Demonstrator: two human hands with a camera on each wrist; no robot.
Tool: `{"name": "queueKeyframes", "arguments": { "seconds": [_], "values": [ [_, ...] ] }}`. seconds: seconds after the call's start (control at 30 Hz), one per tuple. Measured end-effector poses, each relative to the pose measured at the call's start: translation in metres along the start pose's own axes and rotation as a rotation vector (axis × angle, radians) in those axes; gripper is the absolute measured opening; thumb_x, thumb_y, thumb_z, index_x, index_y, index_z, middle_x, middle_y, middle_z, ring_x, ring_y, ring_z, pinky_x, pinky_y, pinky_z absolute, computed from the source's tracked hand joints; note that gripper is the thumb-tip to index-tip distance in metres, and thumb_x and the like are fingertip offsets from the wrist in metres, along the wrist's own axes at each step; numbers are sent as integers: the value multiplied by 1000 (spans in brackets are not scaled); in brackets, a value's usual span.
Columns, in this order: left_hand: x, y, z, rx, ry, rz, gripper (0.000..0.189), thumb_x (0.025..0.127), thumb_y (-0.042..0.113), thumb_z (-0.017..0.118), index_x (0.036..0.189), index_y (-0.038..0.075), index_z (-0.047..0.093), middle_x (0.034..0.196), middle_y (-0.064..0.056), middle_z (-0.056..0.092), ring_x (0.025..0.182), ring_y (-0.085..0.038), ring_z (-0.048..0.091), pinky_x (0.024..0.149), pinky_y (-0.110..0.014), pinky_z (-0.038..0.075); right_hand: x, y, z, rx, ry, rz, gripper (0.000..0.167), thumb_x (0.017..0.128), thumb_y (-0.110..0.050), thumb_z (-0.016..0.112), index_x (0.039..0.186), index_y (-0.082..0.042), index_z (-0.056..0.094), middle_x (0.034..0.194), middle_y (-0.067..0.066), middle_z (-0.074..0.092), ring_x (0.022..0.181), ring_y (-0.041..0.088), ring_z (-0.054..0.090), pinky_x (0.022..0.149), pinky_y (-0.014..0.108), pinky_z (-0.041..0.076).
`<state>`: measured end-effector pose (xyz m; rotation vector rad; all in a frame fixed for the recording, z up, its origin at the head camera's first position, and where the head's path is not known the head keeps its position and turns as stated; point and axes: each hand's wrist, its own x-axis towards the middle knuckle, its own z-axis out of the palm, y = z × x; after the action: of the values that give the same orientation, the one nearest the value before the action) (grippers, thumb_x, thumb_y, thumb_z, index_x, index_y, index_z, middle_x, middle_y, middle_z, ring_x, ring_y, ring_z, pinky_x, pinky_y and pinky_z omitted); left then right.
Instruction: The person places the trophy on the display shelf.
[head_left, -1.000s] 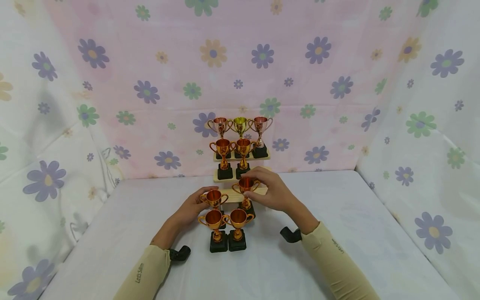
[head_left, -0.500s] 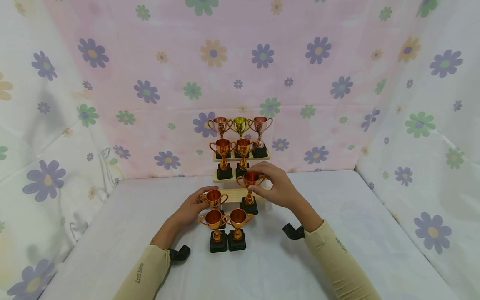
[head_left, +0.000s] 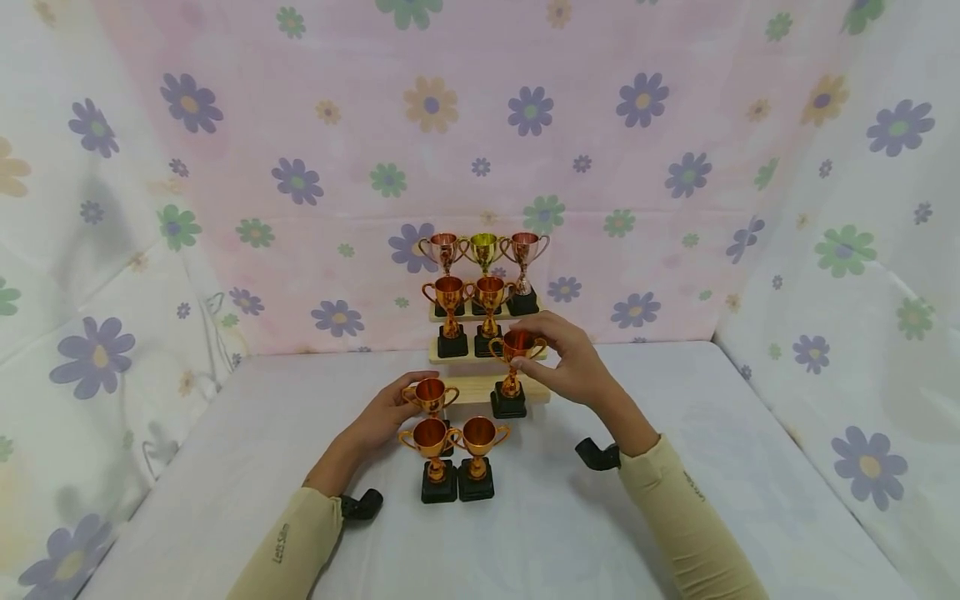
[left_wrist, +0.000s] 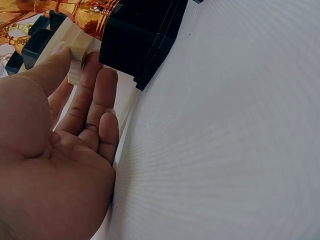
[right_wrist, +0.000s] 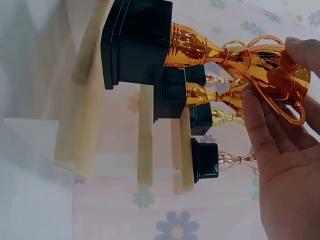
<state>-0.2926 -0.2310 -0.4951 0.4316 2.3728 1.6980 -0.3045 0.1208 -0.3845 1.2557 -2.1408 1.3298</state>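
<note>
Right hand point(head_left: 573, 364): fingers pinch an orange trophy point(right_wrist: 192, 46) by its cup, near the low shelf point(head_left: 472, 389).
Left hand point(head_left: 381, 418): seemingly pinching that shelf's end.
Table point(head_left: 555, 537): three upright trophies point(head_left: 477, 460).

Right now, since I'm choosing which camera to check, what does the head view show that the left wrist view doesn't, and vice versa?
Only the head view: the right hand with its grip on the cup of an orange trophy, and both tan sleeves.

Only the left wrist view: the palm of the left hand, with its thumb against the end of a wooden shelf.

Both: the left hand, wooden shelf, black-based trophies and white tabletop.
</note>
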Motion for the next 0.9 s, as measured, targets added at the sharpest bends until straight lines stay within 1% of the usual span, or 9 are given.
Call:
{"name": "queueKeyframes", "arguments": {
  "seconds": [0.1, 0.2, 0.27, 0.37, 0.6, 0.77, 0.9],
  "values": [
    [1, 2, 0, -11, 4, -3, 56, 108, 4, 54, 161, 17, 45, 141, -10, 66, 133, -30, 60, 121, -63, 32, 3, -1, -4, 6, 6, -9, 48, 93, -1, 80, 138, -6, 67, 129, 12, 67, 113, 24, 66, 100, 31, 56],
    [2, 3, 1, -12, 2, 4, 56, 108, 3, 53, 162, 16, 44, 142, -10, 66, 134, -31, 59, 121, -65, 30, 6, 0, -9, -13, 4, -11, 47, 93, -3, 81, 137, -8, 68, 126, 7, 68, 111, 21, 66, 99, 30, 56],
    [2, 3, 1, -17, -1, 6, 56, 108, 4, 53, 162, 17, 44, 143, -10, 65, 136, -32, 58, 122, -65, 28, 7, -1, -11, -31, -1, -15, 46, 93, -4, 81, 137, -9, 68, 125, 6, 68, 110, 20, 66, 97, 31, 57],
    [3, 3, 1, -19, -9, 14, 56, 108, 4, 53, 162, 17, 44, 144, -11, 65, 137, -33, 57, 122, -66, 27, 9, -2, -16, -67, -4, -12, 45, 93, -6, 82, 136, -9, 68, 124, 6, 68, 109, 20, 66, 95, 34, 59],
    [3, 3, 1, -18, -5, -5, 55, 109, 6, 53, 162, 18, 44, 141, -10, 67, 135, -31, 59, 122, -66, 27, 15, -4, -30, -116, -6, -11, 45, 93, -6, 82, 136, -5, 68, 125, 9, 68, 108, 21, 66, 93, 44, 60],
    [2, 2, 0, -31, -10, -7, 54, 109, 5, 53, 161, 19, 45, 142, -10, 66, 136, -32, 58, 123, -64, 27, 19, -4, -39, -160, -28, -5, 45, 93, -10, 82, 136, -8, 68, 125, 8, 68, 106, 20, 65, 90, 47, 60],
    [1, 1, 0, -21, -5, -4, 54, 109, 6, 54, 161, 19, 46, 142, -10, 66, 137, -31, 58, 123, -65, 27, 23, -2, -46, -176, -40, 1, 44, 93, -9, 82, 135, -3, 68, 124, 8, 68, 105, 20, 64, 87, 48, 60]
  ]
}}
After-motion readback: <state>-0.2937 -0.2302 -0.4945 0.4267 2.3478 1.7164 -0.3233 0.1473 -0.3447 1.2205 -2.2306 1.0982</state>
